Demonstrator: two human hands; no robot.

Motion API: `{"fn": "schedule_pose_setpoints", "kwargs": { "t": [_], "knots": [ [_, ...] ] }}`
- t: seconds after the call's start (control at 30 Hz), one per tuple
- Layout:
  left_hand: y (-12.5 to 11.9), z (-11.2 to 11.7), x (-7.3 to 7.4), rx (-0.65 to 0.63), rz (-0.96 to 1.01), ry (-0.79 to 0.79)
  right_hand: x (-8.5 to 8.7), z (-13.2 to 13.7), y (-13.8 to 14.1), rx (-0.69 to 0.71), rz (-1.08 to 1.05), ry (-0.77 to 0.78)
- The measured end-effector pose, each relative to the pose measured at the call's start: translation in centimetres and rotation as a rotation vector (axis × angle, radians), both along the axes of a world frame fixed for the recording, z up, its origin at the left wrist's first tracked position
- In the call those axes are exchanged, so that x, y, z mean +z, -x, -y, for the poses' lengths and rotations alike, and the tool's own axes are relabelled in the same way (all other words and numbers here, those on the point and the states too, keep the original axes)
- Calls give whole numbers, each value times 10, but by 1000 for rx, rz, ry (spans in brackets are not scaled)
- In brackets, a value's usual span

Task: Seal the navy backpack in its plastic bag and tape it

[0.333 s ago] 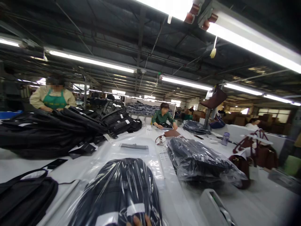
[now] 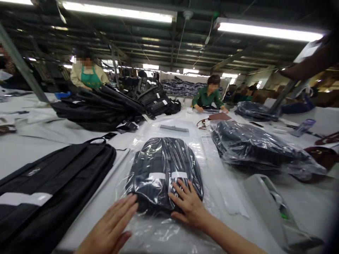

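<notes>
A black backpack in a clear plastic bag [image 2: 164,165] lies in front of me on the white table [image 2: 26,148]. My right hand [image 2: 186,204] rests flat on its near end with fingers spread. My left hand [image 2: 111,225] lies flat and open on the plastic at the bag's near left corner, fingertips touching the bagged backpack. Neither hand holds anything.
An unbagged black backpack [image 2: 50,187] lies to my left. Another bagged backpack [image 2: 259,148] sits to the right, a grey device [image 2: 267,204] beside it. A pile of black backpacks [image 2: 106,106] is farther back. Two people [image 2: 87,74] [image 2: 209,95] work at the table's far side.
The camera has tilted down, so both hands now show. Earlier only fingertips showed at the bottom edge; now both hands lie flat on the bagged backpack.
</notes>
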State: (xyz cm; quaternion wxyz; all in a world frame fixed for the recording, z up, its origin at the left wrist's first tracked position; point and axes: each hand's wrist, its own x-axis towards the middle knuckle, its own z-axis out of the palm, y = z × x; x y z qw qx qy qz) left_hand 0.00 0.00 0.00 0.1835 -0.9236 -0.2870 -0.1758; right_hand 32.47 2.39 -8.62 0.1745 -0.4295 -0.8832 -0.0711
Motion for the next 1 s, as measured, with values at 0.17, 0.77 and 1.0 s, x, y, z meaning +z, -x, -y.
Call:
{"fn": "schedule_pose_setpoints", "kwargs": {
  "t": [0.17,0.77,1.0],
  "knots": [
    [-95,-55,5,-316,-236,130,-1,2,7,-15,29,-38],
    [-108,-76,-50,-347,-321,274,3,43,-15,-89,-45,-12],
    [-111,-75,-50,-342,-359,277,-9,121,-28,-65,-56,-83]
  ]
}}
